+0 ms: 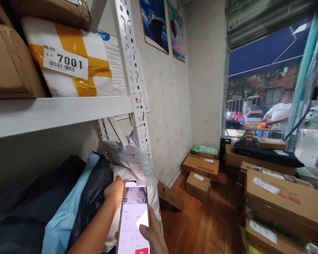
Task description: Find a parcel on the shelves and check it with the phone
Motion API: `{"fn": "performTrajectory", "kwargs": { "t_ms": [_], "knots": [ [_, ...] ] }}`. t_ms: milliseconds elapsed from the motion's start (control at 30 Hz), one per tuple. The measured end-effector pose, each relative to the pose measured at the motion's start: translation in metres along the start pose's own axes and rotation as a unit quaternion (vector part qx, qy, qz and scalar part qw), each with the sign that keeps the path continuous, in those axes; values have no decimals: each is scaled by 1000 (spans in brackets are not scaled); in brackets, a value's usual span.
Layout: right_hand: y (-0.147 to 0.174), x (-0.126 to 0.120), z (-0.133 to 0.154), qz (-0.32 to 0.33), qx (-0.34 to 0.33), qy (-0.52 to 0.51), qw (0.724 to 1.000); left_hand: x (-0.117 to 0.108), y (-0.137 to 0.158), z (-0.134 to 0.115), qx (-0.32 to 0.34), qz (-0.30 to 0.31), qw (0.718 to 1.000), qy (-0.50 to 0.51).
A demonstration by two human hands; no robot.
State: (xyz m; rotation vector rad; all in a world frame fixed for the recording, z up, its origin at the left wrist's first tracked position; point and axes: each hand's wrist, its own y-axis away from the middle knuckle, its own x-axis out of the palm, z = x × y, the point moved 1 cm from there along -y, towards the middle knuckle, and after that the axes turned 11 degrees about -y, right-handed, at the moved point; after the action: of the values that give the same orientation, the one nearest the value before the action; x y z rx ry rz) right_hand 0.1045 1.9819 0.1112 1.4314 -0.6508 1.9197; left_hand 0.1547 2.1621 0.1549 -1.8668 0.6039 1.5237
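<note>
Beyond the left hand's fingers, closed on a grey plastic mailer bag, black bags crowd the shelf, while the right hand grips an upright white-screened smartphone.

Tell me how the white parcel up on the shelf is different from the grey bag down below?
The white parcel has orange tape crossed over it and a 7001 label; the grey bag shows neither. The white parcel sits untouched on the upper shelf, while the left hand touches the crumpled grey bag below. Both are soft packages.
</note>
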Motion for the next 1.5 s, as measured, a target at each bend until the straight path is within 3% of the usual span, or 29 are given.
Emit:
{"fn": "performTrajectory", "kwargs": {
  "t_ms": [167,433,1200,1500],
  "knots": [
    [3,4,0,44,24,39,998,0,15,23,-19,0,1000,18],
    [3,7,-8,89,16,18,996,6,34,49,-113,-76,984,111],
    [8,10,-5,76,18,4,997,9,43,50,-101,-111,977,153],
    [21,11,13,125,82,48,988,15,40,48,-85,-104,983,122]
  ]
}}
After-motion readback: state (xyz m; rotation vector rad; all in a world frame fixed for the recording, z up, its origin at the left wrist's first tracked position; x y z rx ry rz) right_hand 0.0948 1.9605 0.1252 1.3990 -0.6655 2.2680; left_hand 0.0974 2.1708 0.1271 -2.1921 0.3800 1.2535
